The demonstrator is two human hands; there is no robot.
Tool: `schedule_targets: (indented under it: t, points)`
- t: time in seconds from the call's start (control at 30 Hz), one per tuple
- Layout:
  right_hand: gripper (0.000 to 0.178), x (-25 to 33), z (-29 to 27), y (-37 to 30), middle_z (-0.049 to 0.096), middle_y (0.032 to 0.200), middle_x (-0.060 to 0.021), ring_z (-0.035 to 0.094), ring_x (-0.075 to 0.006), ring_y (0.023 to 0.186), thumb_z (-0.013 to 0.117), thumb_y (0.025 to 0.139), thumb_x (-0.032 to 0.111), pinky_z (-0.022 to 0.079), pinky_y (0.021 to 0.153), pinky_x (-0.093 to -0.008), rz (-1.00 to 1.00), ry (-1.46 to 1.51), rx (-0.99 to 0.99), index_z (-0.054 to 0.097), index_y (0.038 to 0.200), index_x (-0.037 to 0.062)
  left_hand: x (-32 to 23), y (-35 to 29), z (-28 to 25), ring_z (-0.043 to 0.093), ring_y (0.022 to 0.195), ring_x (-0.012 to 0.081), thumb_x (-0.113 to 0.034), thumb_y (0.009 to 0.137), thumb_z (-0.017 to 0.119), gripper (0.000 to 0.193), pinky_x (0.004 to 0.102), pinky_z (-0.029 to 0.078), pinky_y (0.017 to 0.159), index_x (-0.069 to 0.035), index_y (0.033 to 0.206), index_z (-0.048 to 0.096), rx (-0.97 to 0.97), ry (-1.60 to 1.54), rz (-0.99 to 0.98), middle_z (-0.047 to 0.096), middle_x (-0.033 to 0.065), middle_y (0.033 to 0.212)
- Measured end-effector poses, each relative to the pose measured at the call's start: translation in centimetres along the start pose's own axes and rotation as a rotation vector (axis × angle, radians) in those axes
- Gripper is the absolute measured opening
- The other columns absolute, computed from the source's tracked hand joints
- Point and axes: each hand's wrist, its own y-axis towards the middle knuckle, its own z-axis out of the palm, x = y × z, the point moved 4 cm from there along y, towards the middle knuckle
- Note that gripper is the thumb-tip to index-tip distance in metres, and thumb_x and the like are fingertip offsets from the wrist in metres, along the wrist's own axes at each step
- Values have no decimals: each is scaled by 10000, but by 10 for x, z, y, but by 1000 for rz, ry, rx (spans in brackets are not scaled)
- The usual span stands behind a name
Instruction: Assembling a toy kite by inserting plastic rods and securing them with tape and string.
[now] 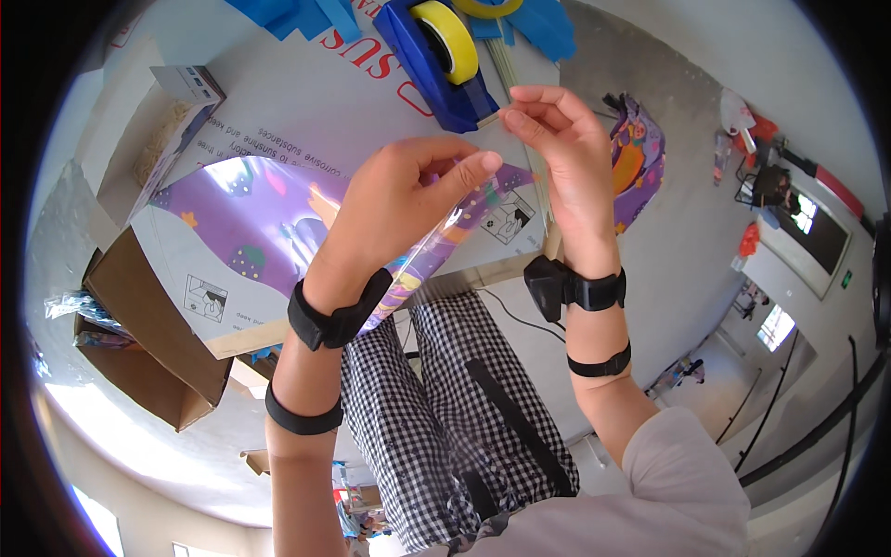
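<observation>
head view, looking down: a clear printed bag point(278, 223), purple with fruit and star figures, is held above a white cardboard surface point(306, 111). the left hand point(399, 200) is closed on the bag's upper edge, the film being pinched between thumb and forefinger, so that this grip is clamped on the bag. the right hand point(561, 153) is raised just beside the left; its thumb and forefinger are pressed together on the end of a strip of clear tape point(506, 116), which is drawn from a blue tape dispenser point(432, 65) carrying a yellow roll. the dispenser is set on the surface just above both hands. black straps are worn on both wrists and forearms, and a small black device point(548, 283) is fixed at the right wrist. checked black-and-white trousers point(445, 408) are seen below the surface edge. an open brown cardboard box point(139, 325) is placed at the left, under the surface. a second purple printed bag point(636, 162) lies to the right of the right hand. blue sheets point(288, 14) lie at the far edge of the surface.
</observation>
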Motion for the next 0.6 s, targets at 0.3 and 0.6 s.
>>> schedule_targets:
  t: [0.3,0.6]
  points:
    - [238,-62,-21,16,719,966,-61,657,-122,883,714,869,-7,489,767,-257,-120,-296,-230,660,1099,20,50,47,24,682,738,258,-420,891,684,353,354,525,696,-85,955,777,-82,265,-162,725,77,797]
    - [240,-87,-36,12,709,964,-53,650,-122,877,695,876,-15,484,771,-268,-93,-281,-295,651,1108,31,71,59,57,684,702,205,-441,852,733,351,349,522,653,-117,966,802,-186,84,-218,725,41,755]
